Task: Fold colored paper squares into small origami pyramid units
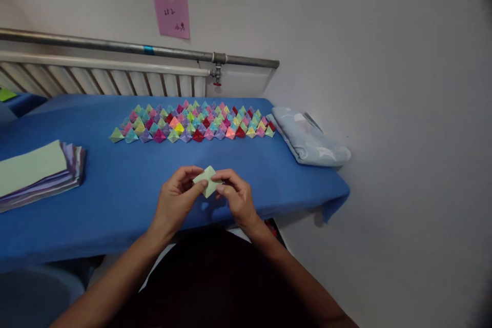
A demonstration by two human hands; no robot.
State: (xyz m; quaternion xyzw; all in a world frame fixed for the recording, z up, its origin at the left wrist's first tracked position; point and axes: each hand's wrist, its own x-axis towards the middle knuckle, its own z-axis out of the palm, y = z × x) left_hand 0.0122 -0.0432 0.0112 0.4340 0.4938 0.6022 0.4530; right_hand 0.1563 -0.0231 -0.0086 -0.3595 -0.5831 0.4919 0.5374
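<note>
A small pale green folded paper (208,181) is held up between my two hands, above the near part of the blue-covered table. My left hand (176,196) pinches its left side, the thumb lying across the front. On the other side, my right hand (237,196) grips the right corner between thumb and fingers. Beyond them, several rows of folded paper pieces (198,133) in many colours stand with their points up. To the left lies a stack of coloured paper sheets (34,166), a pale green one on top.
A blue cloth (126,184) covers the table and hangs over its front edge. At the right end, a folded light blue fabric (311,138) lies against the wall. Behind the table are a radiator (115,79) and a metal pipe (177,53). A pink note (171,14) hangs on the wall.
</note>
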